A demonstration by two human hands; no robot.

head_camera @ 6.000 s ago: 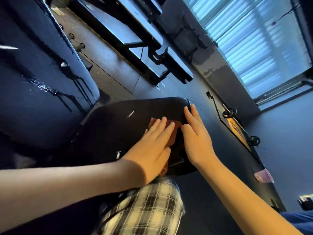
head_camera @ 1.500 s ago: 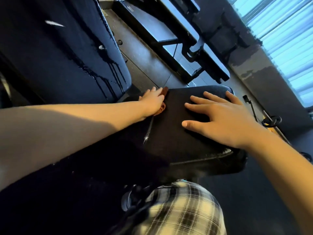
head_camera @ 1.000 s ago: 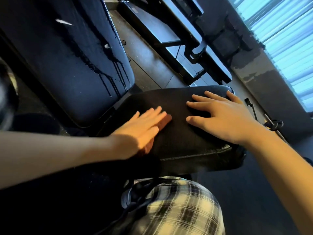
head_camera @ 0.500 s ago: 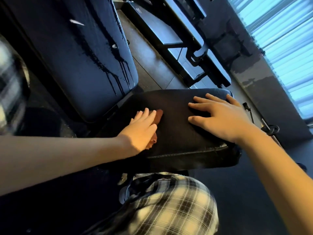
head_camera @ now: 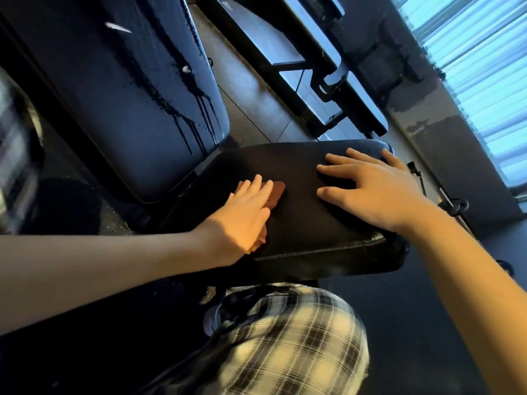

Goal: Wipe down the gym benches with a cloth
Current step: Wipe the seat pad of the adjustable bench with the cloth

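Now, the left hand (head_camera: 245, 215) lies flat, fingers straight and close together, pressing a small rust-orange cloth (head_camera: 278, 192) onto the black padded bench seat (head_camera: 299, 229), near its backrest end. The right hand (head_camera: 382, 192) rests on the seat's other side, fingers spread wide, holding nothing. Just beside the seat, the dark upholstered backrest pad (head_camera: 128, 104) shows wet streaks running down.
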